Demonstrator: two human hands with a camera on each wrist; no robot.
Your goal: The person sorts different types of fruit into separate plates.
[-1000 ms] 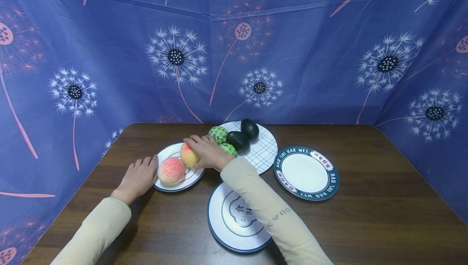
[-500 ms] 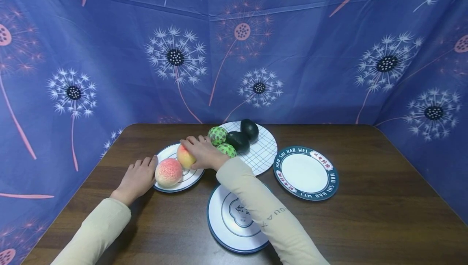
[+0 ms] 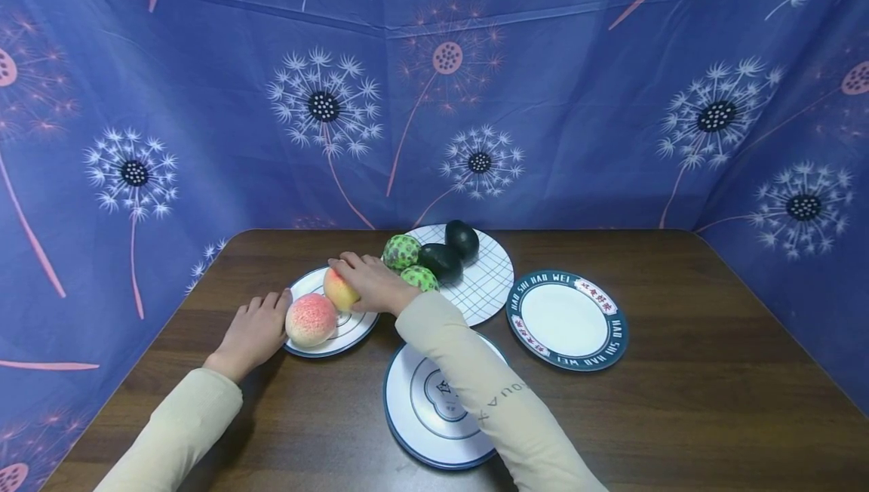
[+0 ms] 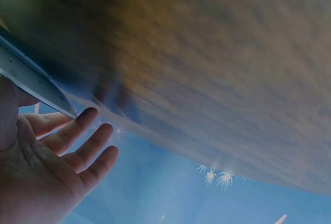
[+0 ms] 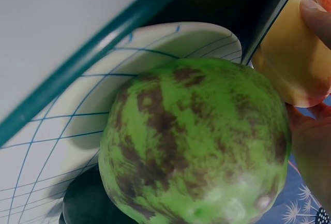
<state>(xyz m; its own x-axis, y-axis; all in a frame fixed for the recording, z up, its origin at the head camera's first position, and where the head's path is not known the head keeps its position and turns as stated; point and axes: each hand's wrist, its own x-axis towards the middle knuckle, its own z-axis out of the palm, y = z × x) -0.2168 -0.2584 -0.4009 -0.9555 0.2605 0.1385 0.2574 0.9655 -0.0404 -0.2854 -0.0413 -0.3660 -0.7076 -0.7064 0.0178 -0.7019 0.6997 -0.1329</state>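
Note:
My right hand [image 3: 376, 284] grips a yellow-and-red peach [image 3: 341, 290] over the small blue-rimmed plate [image 3: 353, 333]; the right wrist view shows the thumb on this peach [image 5: 292, 56]. Beside it on that plate sits a pink, speckled peach [image 3: 311, 320]. At the plate's left edge rests my left hand [image 3: 254, 326]. From the left wrist view, the fingers of the left hand [image 4: 57, 167] are spread and loosely extended next to the plate's rim [image 4: 31, 81]. Whether the thumb presses the rim cannot be made out.
Behind, a grid-patterned plate [image 3: 492, 281] bears two dark oval fruits [image 3: 441, 262] and two green, brown-blotched fruits [image 3: 402, 250]. Stacked blue-rimmed plates [image 3: 421, 432] lie partly under my right sleeve [image 3: 502, 401]. A green-rimmed plate [image 3: 566, 322] stands right. A blue cloth [image 3: 577, 99] hangs behind the table.
My right hand has shifted slightly left with the yellow-and-red peach. The pink peach has also moved a little left. The left hand stays at the plate's edge.

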